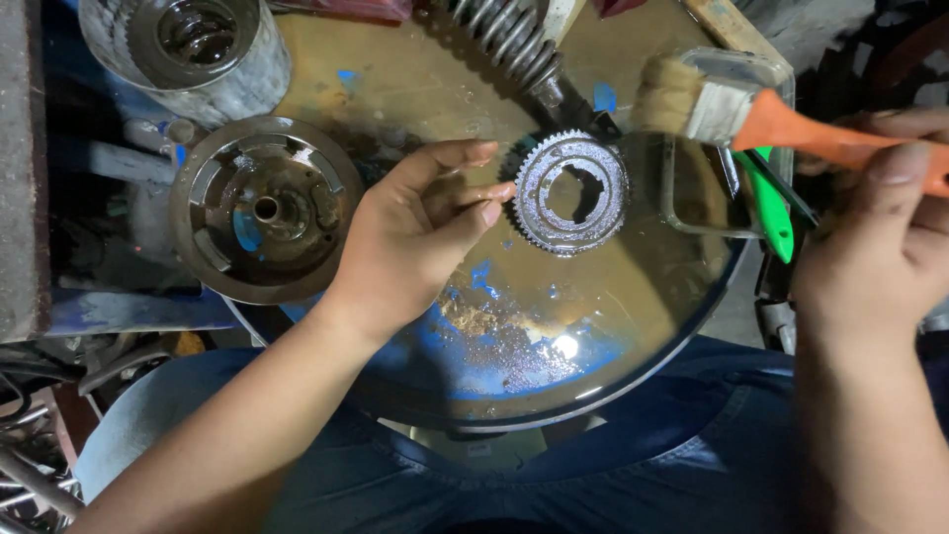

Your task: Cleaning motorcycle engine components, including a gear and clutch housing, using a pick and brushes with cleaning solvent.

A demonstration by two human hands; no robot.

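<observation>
Left hand (420,232) pinches gear (571,193) at its 9 o'clock rim, fingertips closed on toothed edge. Gear lies flat-faced to camera, over oily blue basin (633,336), at 3 o'clock from left hand. Right hand (880,232) closed around brush (751,114) handle; brush long axis runs 3 to 9 o'clock, bristles at 2 o'clock from gear, near, not touching. Left hand nearer gear.

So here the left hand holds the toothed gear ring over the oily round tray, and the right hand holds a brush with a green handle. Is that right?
Not quite. In the head view the brush in the right hand has an orange handle; the green thing beside it is a separate tool. The left hand does hold the gear ring over the oily round tray.
</observation>
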